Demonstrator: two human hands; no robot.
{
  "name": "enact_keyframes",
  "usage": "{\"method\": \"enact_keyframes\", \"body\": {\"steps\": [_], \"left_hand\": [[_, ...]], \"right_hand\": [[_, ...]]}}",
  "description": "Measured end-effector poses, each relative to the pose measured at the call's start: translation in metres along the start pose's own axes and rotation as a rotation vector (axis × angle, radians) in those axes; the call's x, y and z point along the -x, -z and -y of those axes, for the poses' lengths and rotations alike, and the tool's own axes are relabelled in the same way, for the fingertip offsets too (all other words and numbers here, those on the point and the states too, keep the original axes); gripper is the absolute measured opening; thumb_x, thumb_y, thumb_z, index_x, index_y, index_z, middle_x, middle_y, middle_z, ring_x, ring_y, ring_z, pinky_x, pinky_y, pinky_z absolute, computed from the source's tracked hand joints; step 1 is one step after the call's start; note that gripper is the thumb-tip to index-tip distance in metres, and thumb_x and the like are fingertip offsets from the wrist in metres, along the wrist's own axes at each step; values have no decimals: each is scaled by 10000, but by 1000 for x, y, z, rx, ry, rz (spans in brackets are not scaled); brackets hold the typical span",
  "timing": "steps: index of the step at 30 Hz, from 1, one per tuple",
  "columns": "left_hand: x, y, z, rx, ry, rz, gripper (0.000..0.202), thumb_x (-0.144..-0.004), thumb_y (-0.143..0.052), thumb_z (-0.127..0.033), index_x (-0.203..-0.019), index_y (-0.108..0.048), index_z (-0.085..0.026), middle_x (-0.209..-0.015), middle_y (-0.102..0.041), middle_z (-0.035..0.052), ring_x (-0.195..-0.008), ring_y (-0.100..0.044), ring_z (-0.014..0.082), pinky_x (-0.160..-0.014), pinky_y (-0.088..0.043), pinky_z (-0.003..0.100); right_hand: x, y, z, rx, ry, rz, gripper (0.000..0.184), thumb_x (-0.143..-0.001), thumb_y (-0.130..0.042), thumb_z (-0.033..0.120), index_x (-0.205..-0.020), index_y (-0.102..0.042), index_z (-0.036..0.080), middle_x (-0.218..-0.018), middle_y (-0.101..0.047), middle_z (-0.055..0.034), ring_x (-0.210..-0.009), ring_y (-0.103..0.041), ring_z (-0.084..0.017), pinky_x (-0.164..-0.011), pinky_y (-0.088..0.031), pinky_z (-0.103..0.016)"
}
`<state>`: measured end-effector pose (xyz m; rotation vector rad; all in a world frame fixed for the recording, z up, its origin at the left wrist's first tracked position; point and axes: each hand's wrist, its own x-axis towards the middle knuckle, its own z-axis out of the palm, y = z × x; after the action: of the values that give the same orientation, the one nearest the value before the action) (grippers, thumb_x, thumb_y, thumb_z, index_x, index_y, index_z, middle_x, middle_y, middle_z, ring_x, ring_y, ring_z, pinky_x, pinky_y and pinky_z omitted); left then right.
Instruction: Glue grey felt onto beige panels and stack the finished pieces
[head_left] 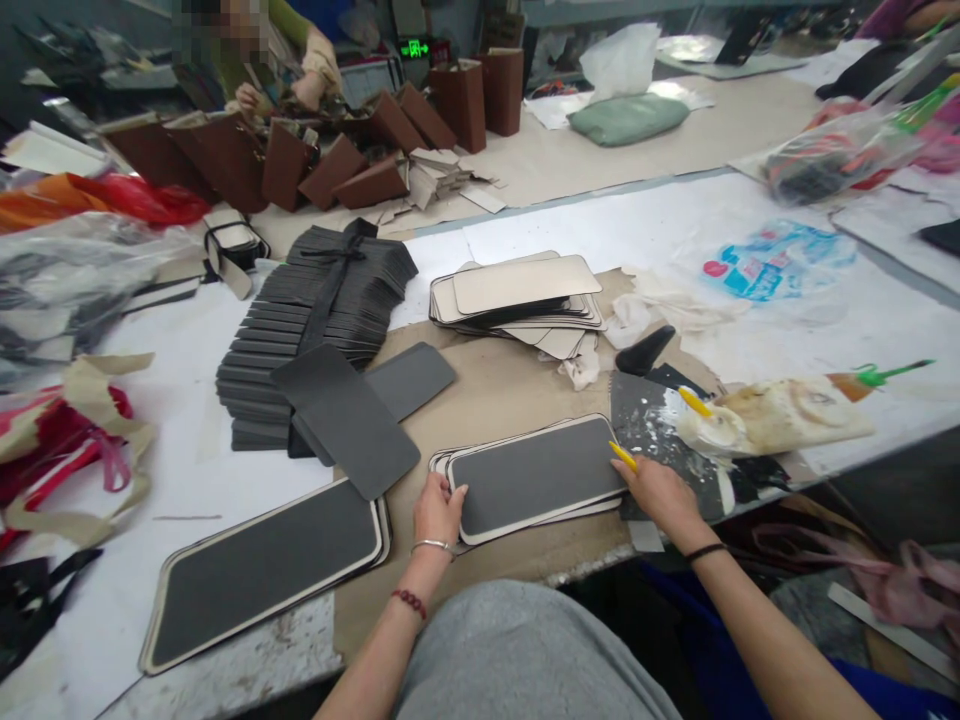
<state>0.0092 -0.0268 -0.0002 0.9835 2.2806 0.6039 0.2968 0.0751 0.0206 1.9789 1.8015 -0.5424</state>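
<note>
A dark grey rounded panel with a pale border (pixel 536 478) lies on a small stack of pale-edged pieces in front of me. My left hand (pixel 439 512) grips the left edge of this panel, thumb on top. At its right end, my right hand (pixel 664 495) is closed around a slim yellow stick (pixel 622 457), its tip over the panel's corner. To the left lies another stack of bordered grey panels (pixel 270 575). Loose plain grey pieces (pixel 352 420) overlap behind it. A large tied bundle of dark strips (pixel 300 330) stands further back.
Pale rounded boards (pixel 525 290) are piled behind. At right are a glue-smeared dark board (pixel 652 415), a stained plastic bottle (pixel 802 412) with a green nozzle, and a printed plastic bag (pixel 780 265). Brown boxy pieces (pixel 457 105) stand across the table near another person (pixel 315 65).
</note>
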Motion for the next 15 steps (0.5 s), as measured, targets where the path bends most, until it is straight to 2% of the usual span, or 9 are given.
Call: {"method": "enact_keyframes", "body": {"steps": [5, 10, 15], "left_hand": [[3, -5, 2, 26, -27, -45, 167, -679, -574, -222, -660, -409, -206, -515, -411, -66, -508, -440, 123, -550, -344, 249], [8, -7, 7, -28, -127, -117, 155, -702, -543, -289, -702, -412, -206, -680, -469, -1, -687, -502, 178, -641, -385, 295], [10, -5, -1, 4, -53, -79, 166, -702, -518, -320, -694, -386, -219, -630, -492, -20, -589, -500, 167, -594, -380, 297]], "right_hand": [[1, 0, -1, -22, -2, -12, 474, -870, -291, 486, -1004, -590, 145, -879, -659, -162, -858, -627, -272, -706, -441, -342], [6, -1, -1, -45, 6, -58, 444, -874, -300, 480, -998, -588, 166, -881, -667, -135, -847, -634, -241, -704, -443, -312], [8, -2, -3, -55, -5, -105, 426, -872, -316, 477, -966, -592, 166, -870, -669, -130, -848, -636, -245, -696, -442, -307]]}}
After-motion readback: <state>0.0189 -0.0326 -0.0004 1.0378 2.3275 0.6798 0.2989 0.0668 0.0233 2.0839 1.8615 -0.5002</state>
